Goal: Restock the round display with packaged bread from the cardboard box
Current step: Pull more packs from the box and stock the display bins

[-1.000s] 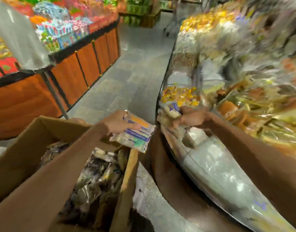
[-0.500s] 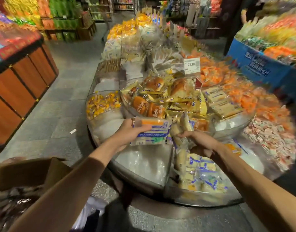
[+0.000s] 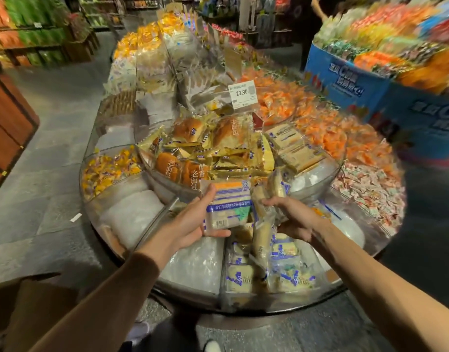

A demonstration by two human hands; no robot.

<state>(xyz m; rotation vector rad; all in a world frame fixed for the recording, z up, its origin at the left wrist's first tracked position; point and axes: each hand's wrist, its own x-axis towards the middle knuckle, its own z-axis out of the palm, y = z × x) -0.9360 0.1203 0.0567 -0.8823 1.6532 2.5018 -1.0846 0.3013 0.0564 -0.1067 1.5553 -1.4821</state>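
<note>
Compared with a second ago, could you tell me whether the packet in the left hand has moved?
Yes. The packet in the left hand went from above the cardboard box to over the round display.

Bread packet [image 3: 228, 207] white with orange top, blue band and green patch, compartment packets [image 3: 240, 278] cream with blue print, bun wrappers [image 3: 233, 158] gold, price tag [image 3: 242, 94] white, cardboard box [image 3: 38, 301] brown, sleeve [image 3: 111, 295] brown

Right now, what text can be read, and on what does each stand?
"23.90": white price tag.
"老面包": gold-wrapped bread packs just below it.
Bread packet in the left hand: print too blurred to read.
Blue cardboard display: lettering too blurred to read.
</note>
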